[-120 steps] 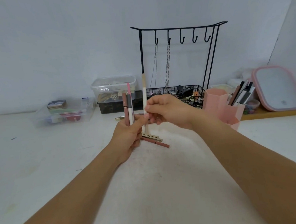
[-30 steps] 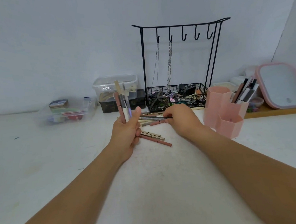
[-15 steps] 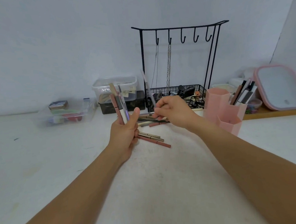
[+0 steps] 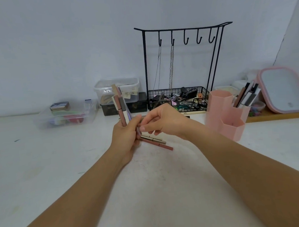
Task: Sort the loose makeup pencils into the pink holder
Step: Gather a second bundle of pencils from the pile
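My left hand (image 4: 125,139) grips a bunch of makeup pencils (image 4: 120,104), pink, grey, white and beige, standing upright above the white table. My right hand (image 4: 163,120) is pressed against the left one, its fingertips at the lower end of the bunch on a pale pencil. A few loose pencils (image 4: 157,142) lie on the table just under both hands, partly hidden. The pink holder (image 4: 224,111) of hexagonal cups stands to the right, with several dark and white pencils (image 4: 246,96) in its rear cup.
A black wire stand (image 4: 184,63) with hooks, hanging chains and a cluttered basket stands behind the hands. Clear plastic boxes (image 4: 65,114) sit at the back left. A pink-framed mirror (image 4: 283,89) leans at the far right on a wooden board.
My right hand lifted a pencil off the pile and brought it over to the bunch in my left hand. The left hand stayed roughly in place.
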### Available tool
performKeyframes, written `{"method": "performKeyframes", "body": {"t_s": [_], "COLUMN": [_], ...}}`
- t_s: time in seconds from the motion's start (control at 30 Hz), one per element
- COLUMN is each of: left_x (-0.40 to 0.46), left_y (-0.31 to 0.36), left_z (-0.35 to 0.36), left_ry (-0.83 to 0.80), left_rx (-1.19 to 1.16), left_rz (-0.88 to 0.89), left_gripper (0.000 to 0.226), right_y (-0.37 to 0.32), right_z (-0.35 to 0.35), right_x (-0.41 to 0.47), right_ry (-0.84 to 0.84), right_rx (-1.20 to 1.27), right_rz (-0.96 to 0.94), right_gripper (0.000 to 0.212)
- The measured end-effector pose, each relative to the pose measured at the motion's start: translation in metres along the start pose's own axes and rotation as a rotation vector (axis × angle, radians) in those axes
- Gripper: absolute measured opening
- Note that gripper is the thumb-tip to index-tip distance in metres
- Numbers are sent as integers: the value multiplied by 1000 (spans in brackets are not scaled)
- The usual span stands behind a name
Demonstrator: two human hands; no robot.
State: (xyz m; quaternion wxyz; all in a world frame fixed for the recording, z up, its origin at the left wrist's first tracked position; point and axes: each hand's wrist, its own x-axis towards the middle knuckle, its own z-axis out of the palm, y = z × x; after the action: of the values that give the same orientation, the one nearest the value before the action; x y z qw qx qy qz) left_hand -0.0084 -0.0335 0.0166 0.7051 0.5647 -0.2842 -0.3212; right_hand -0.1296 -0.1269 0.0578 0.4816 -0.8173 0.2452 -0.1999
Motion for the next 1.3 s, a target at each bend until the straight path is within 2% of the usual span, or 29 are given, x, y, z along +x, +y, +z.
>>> {"method": "performKeyframes", "body": {"t_s": [0.07,0.17,0.23,0.33,0.63,0.73,0.8,0.93,1.0,1.13,1.3], "left_x": [2,2,1,-1,-3,-3,-3,-5,-6,-8,-10], "left_y": [-2,0,0,1,4,5,5,7,7,7,6], "left_z": [0,1,0,-1,0,0,0,1,1,1,2], "left_ry": [10,28,22,2,21,13,3,-19,-40,-109,-123], "left_rx": [10,-13,-23,-53,-81,-64,-47,-38,-50,-66,-50], "left_rz": [2,-15,-13,3,-40,-59,-76,-76,-58,-16,-8], "left_gripper": [21,15,16,22,38,42,41,40,42,43,25], "right_y": [2,12,19,29,54,49,39,11,-2,-15,-11], "right_z": [-13,-37,-47,-48,-41,-46,-52,-52,-43,-16,4], "right_x": [1,4,5,7,15,12,9,-2,-6,-8,-7], "right_ry": [98,292,287,230,236,199,162,62,-38,-123,-131], "right_rx": [-58,-482,-657,-726,-774,-686,-535,75,275,327,284], "right_rz": [17,-20,28,72,61,83,124,171,157,78,67], "right_gripper": [16,14,20,23,8,5,2,10,10,9,13]}}
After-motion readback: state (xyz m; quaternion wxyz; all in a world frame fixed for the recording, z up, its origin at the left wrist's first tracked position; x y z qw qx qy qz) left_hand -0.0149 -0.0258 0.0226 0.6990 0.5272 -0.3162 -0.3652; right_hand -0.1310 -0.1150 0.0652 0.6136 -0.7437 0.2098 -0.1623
